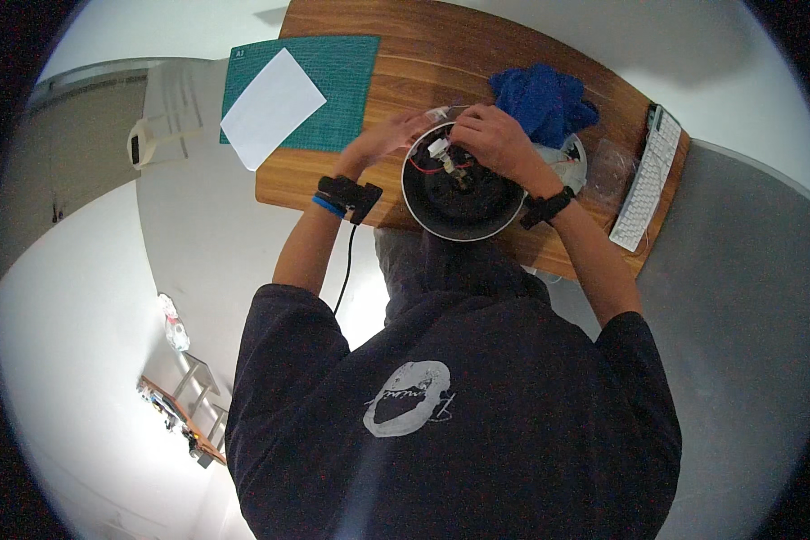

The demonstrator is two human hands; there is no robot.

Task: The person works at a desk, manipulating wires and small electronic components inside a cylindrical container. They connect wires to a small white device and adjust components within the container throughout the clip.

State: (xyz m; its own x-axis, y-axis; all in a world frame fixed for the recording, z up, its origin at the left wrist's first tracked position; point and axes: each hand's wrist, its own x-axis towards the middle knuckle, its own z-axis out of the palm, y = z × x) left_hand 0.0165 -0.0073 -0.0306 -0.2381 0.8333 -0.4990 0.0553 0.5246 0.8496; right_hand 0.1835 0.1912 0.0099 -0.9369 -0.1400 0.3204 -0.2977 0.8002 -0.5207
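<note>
A round housing [467, 224] with a pale rim and a dark inside stands at the table's near edge, in front of my body. Inside it lie a white connector [437, 148] and thin wires, one of them red [423, 168]. My left hand [394, 139] is at the housing's upper left, fingers stretched toward the rim. Beside its fingertips is a small whitish, see-through piece [437, 114]. My right hand [497, 141] reaches over the far right of the rim, fingers bent and drawn together; what they grip is hidden.
A blue cloth [542, 101] lies crumpled beyond my right hand, with a clear plastic bag [571, 166] near it. A white keyboard [646, 178] runs along the right edge. At left, a white paper sheet [274, 108] lies on a green cutting mat [346, 90]. The wooden table [441, 45] holds everything.
</note>
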